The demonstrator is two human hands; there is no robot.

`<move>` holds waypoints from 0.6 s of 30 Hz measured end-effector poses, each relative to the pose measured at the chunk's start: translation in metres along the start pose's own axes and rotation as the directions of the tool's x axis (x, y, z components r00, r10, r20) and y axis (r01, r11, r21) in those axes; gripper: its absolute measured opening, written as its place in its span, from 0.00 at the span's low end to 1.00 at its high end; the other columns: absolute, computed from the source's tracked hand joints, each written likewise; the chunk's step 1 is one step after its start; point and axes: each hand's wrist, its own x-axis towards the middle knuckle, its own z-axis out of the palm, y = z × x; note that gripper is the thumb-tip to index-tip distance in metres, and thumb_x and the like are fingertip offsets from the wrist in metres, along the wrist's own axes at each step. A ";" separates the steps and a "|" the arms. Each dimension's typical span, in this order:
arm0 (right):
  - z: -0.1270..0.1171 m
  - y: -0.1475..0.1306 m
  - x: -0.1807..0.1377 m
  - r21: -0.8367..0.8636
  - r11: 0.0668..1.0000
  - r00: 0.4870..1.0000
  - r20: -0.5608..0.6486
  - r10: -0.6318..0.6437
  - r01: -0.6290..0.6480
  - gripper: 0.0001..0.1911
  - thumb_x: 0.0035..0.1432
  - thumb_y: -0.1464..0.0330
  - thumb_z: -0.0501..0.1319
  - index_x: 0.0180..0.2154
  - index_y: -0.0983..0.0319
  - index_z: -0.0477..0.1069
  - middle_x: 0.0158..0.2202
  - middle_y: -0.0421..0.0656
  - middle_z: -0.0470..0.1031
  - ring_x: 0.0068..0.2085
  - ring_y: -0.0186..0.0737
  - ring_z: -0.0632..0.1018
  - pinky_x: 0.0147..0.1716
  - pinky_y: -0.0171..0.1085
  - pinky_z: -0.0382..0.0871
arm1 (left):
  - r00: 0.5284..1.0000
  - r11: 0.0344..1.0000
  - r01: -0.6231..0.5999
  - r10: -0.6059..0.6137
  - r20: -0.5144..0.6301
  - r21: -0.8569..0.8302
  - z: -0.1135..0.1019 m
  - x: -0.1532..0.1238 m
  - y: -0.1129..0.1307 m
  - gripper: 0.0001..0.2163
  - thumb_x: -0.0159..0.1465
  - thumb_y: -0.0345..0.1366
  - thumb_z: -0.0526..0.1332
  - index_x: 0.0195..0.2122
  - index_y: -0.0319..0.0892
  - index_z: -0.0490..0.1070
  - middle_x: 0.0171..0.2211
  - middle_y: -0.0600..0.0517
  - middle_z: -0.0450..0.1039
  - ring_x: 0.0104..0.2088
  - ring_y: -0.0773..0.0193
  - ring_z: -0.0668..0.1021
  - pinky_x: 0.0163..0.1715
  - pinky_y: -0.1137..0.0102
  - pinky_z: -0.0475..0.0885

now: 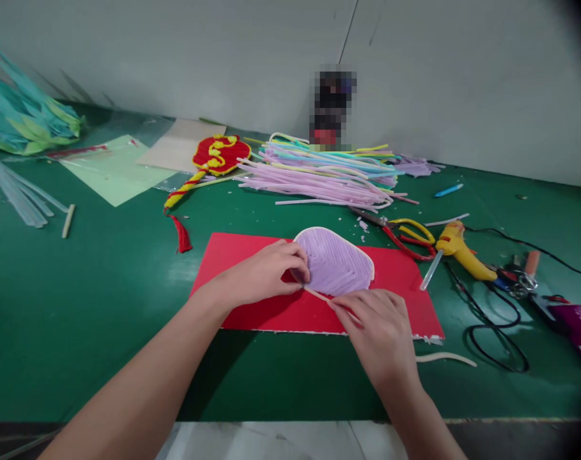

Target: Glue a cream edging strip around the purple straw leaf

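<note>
Fingers of your right hand (381,326) are pinched together on a slender cream strip (315,293); your left hand (271,268) has its fingertips closed on the strip's other end. A loose, wavy cream length (446,358) lies on the glossy green tabletop (103,275), just beside your right wrist. Beneath both your hands is a rectangular red board (266,319) with a ragged white near edge. On it, between and just beyond your fingers, lies a rounded lilac panel (335,262) of close-laid fuzzy strips, edged in cream. To your right, a purple object (571,326) bears pale markings too small to read, near a yellow glue gun (465,252). Red-and-yellow-handled scissors (405,236) rest at the board's far right. Farther off lie a heap of lilac, aqua and yellow fuzzy stems (319,172) and a red-and-yellow tasselled fan (220,156). Against the grey wall (175,51), a pixelated patch (333,105) is unreadable.
</note>
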 end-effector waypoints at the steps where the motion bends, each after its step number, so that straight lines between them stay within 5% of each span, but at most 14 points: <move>1: 0.000 0.001 0.000 0.000 1.000 1.000 0.001 -0.009 0.009 0.05 0.60 0.72 0.61 0.32 0.60 0.74 0.29 0.37 0.77 0.33 0.37 0.73 0.41 0.39 0.57 | 1.000 1.000 0.000 0.000 -0.004 -0.001 0.000 0.000 0.000 0.04 0.61 0.31 0.60 0.34 0.44 0.74 0.43 0.52 0.70 0.46 0.63 0.71 0.47 0.66 0.67; 18: 0.002 0.011 0.003 -0.042 0.994 0.995 0.023 -0.097 0.098 0.08 0.60 0.70 0.61 0.41 0.58 0.76 0.30 0.39 0.76 0.35 0.37 0.73 0.44 0.41 0.59 | 1.000 1.000 -0.005 0.005 -0.014 0.012 0.000 0.000 0.002 0.04 0.60 0.29 0.61 0.34 0.44 0.74 0.42 0.53 0.70 0.45 0.63 0.72 0.47 0.67 0.67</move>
